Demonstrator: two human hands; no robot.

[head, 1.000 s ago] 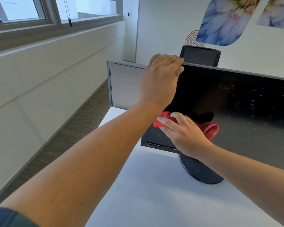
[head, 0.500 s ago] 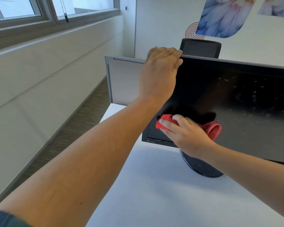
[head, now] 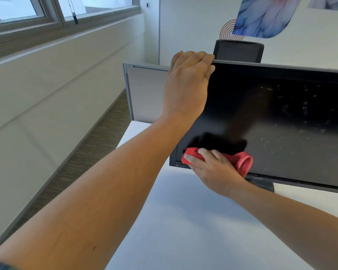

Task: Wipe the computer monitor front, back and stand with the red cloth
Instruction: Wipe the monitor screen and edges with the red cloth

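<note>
A black computer monitor stands on a white desk, its dark screen speckled with droplets toward the right. My left hand grips the monitor's top left corner, fingers curled over the upper edge. My right hand presses a bunched red cloth against the screen's lower left corner, by the bottom bezel. A small part of the monitor stand shows under the bezel; the rest of the stand and the monitor's back are hidden.
A grey partition panel rises behind the desk's far edge. A black chair headrest shows above the monitor. Carpeted floor runs along the white wall and windows on the left.
My right hand has slid the red cloth down and slightly left toward the screen's bottom left corner. My left hand has kept its hold on the top corner. The camera view has shifted a little.
</note>
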